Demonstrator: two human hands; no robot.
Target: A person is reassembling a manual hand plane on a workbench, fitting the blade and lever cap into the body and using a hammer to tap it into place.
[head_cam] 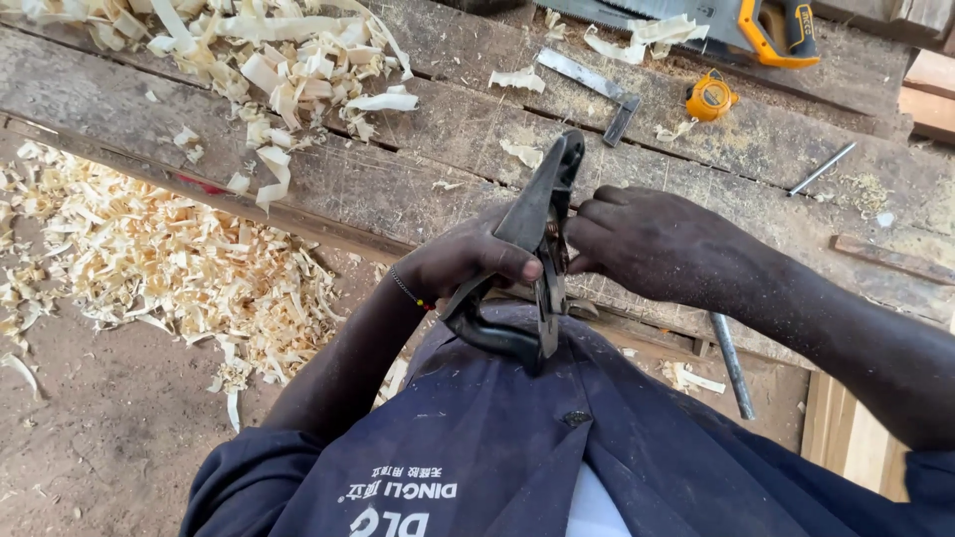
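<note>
while left hand (468,261) grips hand plane (532,254), right hand (647,244) touches it.

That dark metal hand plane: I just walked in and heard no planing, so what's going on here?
A person holds the dark metal hand plane tipped up against their navy work jacket. The left hand grips its body; the right hand works at its middle. Pale wood shavings cover the ground beside the worn wooden workbench.

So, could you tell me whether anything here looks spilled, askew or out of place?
Wood shavings are strewn over the workbench and heaped on the dirt floor beside it. A metal rod leans under the bench edge. The hand plane is off the bench, tipped on end between the left hand and right hand.
</note>
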